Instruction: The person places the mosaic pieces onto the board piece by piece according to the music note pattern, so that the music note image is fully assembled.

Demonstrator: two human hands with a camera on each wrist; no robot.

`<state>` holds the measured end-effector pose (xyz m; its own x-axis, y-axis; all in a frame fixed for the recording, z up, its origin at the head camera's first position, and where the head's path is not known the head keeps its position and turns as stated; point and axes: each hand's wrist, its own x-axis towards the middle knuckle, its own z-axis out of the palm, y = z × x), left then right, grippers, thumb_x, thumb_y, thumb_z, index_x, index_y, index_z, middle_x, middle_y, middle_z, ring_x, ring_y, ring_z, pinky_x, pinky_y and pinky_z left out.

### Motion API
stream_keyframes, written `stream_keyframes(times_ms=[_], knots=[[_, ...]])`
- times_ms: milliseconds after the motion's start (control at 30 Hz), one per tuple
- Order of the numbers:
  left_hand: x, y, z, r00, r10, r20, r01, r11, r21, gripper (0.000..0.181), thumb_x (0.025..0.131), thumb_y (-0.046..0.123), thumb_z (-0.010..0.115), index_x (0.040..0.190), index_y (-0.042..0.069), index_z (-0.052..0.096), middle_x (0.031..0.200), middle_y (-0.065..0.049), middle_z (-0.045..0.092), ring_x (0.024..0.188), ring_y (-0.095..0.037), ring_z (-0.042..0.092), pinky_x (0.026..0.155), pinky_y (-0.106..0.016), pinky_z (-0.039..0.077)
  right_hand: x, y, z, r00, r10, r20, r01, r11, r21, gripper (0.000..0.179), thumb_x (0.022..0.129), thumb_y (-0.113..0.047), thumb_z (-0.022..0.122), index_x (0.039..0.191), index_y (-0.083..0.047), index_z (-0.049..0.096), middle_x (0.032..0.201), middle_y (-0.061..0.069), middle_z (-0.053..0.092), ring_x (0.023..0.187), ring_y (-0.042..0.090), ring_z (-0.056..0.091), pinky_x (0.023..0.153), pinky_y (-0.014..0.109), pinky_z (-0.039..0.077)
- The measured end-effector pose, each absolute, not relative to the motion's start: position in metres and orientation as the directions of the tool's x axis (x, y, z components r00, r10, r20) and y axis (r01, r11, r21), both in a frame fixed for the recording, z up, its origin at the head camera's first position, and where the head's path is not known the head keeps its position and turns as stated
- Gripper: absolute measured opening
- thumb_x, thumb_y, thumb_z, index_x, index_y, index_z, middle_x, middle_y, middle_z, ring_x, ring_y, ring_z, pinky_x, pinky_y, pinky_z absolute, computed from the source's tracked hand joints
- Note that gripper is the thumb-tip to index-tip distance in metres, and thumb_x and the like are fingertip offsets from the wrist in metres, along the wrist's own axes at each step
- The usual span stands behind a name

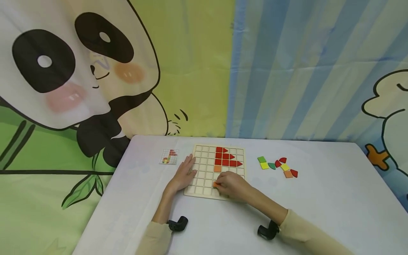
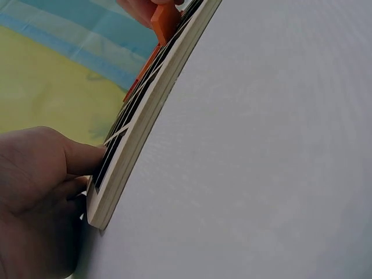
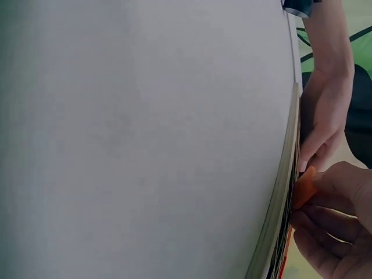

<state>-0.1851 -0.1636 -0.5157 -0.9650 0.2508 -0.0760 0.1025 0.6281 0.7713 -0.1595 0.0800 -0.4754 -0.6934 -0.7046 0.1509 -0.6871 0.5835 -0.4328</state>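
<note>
My right hand (image 1: 235, 185) pinches an orange tile (image 1: 215, 184) between thumb and fingers over the lower middle of a wooden grid board (image 1: 204, 152). The right wrist view shows this orange tile (image 3: 304, 189) tilted, with its lower edge at the board. My left hand (image 1: 182, 174) rests along the board's left edge, fingers extended; its thumb touches the board's top in the left wrist view. On the board lie three rows of red tiles (image 1: 222, 162) with pointed right ends. Directly below them sits another orange square tile (image 1: 217, 168).
Left of the board lies a small pattern card (image 1: 169, 157). To its right are loose tiles: green (image 1: 261, 159) and yellow (image 1: 264, 165) squares, a dark green curved piece (image 1: 272, 165), red curved pieces (image 1: 283, 160) and an orange square (image 1: 288, 174). All rest on a white table (image 1: 134, 198).
</note>
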Motion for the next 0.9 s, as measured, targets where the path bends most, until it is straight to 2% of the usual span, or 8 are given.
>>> stream_keyframes(times_ms=[200,333,467,567,767,900], knots=[[-0.185,-0.161,-0.515,-0.964,0.255,-0.081,0.106,0.643,0.759,0.059,0.100,0.017,0.049,0.152,0.001,0.026,0.164,-0.012,0.010,0.153,-0.030,0.003,0.125,-0.049,0.003,-0.159,0.075,-0.480,-0.697,-0.701,0.150,-0.695,0.609,-0.382,0.010,0.088,-0.017,0.070,0.087,-0.010,0.079,0.087,-0.003,0.072,0.079,0.010,0.062,0.069,0.019,0.053],[-0.186,-0.162,-0.515,-0.966,0.247,-0.080,0.103,0.646,0.756,0.059,0.100,0.017,0.049,0.152,0.002,0.026,0.164,-0.012,0.010,0.153,-0.030,0.003,0.125,-0.049,0.003,-0.158,0.073,-0.477,-0.714,-0.680,0.163,-0.686,0.636,-0.352,0.012,0.089,-0.018,0.070,0.086,-0.010,0.078,0.086,-0.003,0.066,0.074,0.008,0.056,0.065,0.018,0.050],[-0.186,-0.161,-0.516,-0.966,0.249,-0.074,0.104,0.631,0.769,0.059,0.100,0.016,0.049,0.152,0.001,0.026,0.164,-0.012,0.010,0.153,-0.030,0.003,0.125,-0.049,0.003,-0.164,0.069,-0.475,-0.740,-0.656,0.148,-0.667,0.687,-0.290,0.015,0.088,-0.012,0.070,0.074,-0.012,0.074,0.080,-0.002,0.059,0.067,0.007,0.049,0.057,0.016,0.043],[-0.185,-0.158,-0.516,-0.964,0.255,-0.074,0.107,0.628,0.771,0.059,0.100,0.017,0.049,0.152,0.001,0.026,0.164,-0.013,0.010,0.153,-0.030,0.003,0.125,-0.049,0.003,-0.170,0.067,-0.476,-0.727,-0.670,0.152,-0.685,0.693,-0.225,0.020,0.086,-0.007,0.069,0.067,-0.011,0.070,0.074,0.000,0.057,0.063,0.008,0.047,0.053,0.015,0.041],[-0.186,-0.159,-0.515,-0.965,0.252,-0.068,0.113,0.640,0.760,0.059,0.100,0.017,0.048,0.152,0.001,0.026,0.164,-0.013,0.010,0.153,-0.030,0.003,0.125,-0.049,0.003,-0.169,0.069,-0.475,-0.706,-0.681,0.194,-0.708,0.683,-0.179,0.015,0.087,-0.012,0.071,0.072,-0.010,0.070,0.072,0.000,0.054,0.063,0.009,0.046,0.054,0.016,0.042],[-0.186,-0.161,-0.514,-0.965,0.249,-0.077,0.105,0.641,0.760,0.059,0.099,0.016,0.048,0.152,0.000,0.026,0.164,-0.013,0.010,0.153,-0.030,0.003,0.124,-0.050,0.003,-0.171,0.086,-0.467,-0.741,-0.635,0.219,-0.671,0.714,-0.202,0.007,0.084,-0.017,0.075,0.086,-0.010,0.074,0.081,0.000,0.063,0.073,0.013,0.057,0.062,0.021,0.051]])
